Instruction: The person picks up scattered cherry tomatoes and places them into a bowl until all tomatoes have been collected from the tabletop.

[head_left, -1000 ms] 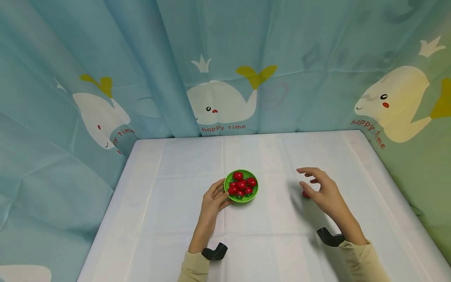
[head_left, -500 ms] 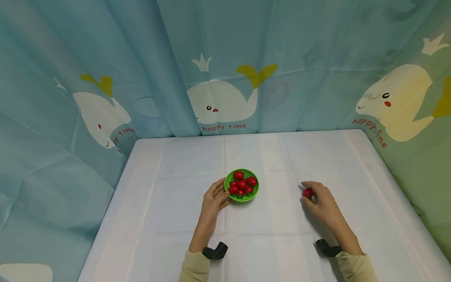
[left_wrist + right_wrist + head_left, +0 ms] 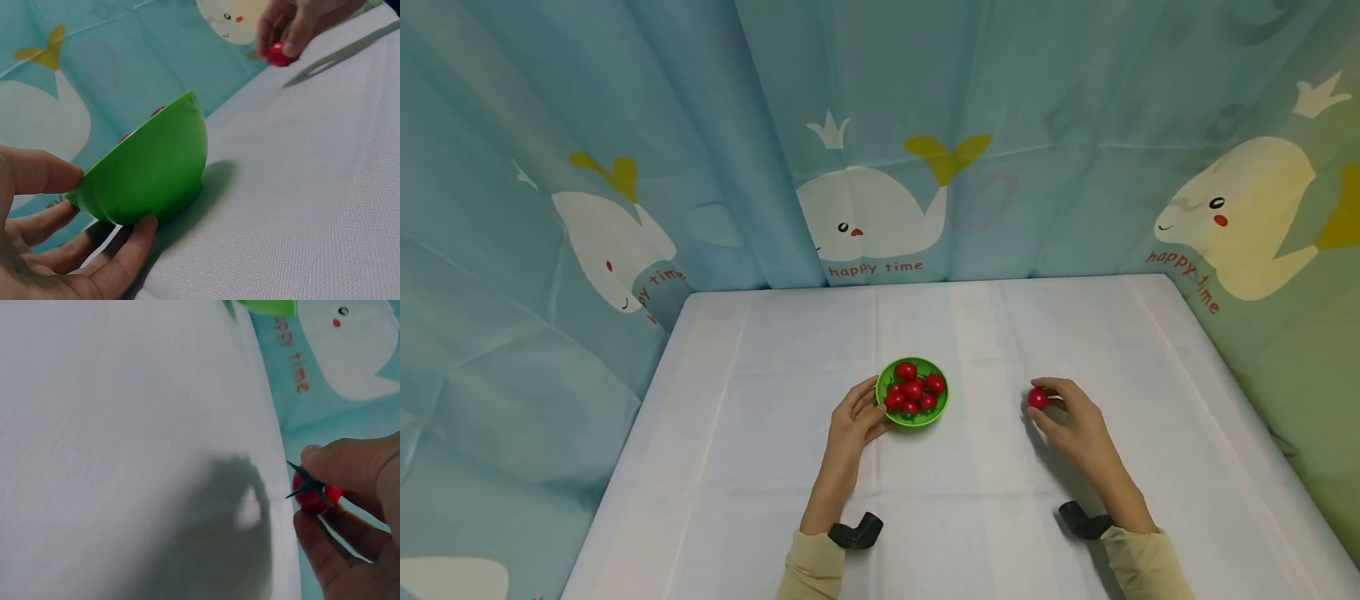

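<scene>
A small green bowl [image 3: 945, 407] on the white table holds several cherry tomatoes [image 3: 912, 390]. My left hand [image 3: 847, 428] grips the bowl's left side, its thumb at the rim and its fingers lower on the wall, as the left wrist view shows. To the right, my right hand [image 3: 1078, 422] pinches one cherry tomato [image 3: 1037, 398] between thumb and fingers, just above the tabletop. Green sepals show on this tomato [image 3: 310, 493] in the right wrist view. From the left wrist, the bowl's outer wall [image 3: 153, 164] hides most of its contents.
A white cloth covers the table [image 3: 985, 517]. Behind it and at both sides hangs a blue-green curtain [image 3: 722, 150] with whale prints. Black wrist cameras sit on the left wrist [image 3: 857, 531] and the right wrist [image 3: 1084, 521].
The right hand came down around the lone cherry tomato, took hold of it and lifted it slightly, moving left. My left hand and the bowl have stayed in place.
</scene>
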Demonstrator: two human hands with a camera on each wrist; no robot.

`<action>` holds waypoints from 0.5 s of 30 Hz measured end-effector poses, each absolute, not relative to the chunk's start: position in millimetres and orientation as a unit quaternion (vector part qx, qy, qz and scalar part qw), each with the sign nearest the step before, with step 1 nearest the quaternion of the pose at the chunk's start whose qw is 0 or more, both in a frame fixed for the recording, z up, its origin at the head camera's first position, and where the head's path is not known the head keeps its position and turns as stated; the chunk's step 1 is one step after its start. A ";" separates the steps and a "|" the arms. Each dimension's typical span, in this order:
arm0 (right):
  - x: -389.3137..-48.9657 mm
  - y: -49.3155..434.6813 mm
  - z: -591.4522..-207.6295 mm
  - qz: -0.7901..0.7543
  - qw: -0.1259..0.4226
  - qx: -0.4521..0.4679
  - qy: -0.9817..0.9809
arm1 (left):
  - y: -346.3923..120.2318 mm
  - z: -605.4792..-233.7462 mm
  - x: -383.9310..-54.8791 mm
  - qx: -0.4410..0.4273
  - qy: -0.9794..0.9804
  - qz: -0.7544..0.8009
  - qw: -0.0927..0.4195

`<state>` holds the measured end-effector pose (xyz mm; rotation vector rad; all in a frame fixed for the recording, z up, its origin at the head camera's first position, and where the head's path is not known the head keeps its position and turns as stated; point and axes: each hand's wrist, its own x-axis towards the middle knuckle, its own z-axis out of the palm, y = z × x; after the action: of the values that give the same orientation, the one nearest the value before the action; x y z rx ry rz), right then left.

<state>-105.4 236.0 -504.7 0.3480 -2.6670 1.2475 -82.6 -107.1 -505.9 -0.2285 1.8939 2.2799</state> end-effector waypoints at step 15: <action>-124.9 188.3 -487.2 0.481 0.138 0.221 -0.837 | -107.8 -505.7 -80.6 -0.076 0.641 0.759 0.086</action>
<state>-124.9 188.3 -487.2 0.6401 -2.4208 1.3901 -80.6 -107.8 -505.7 -0.2269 1.9123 2.2613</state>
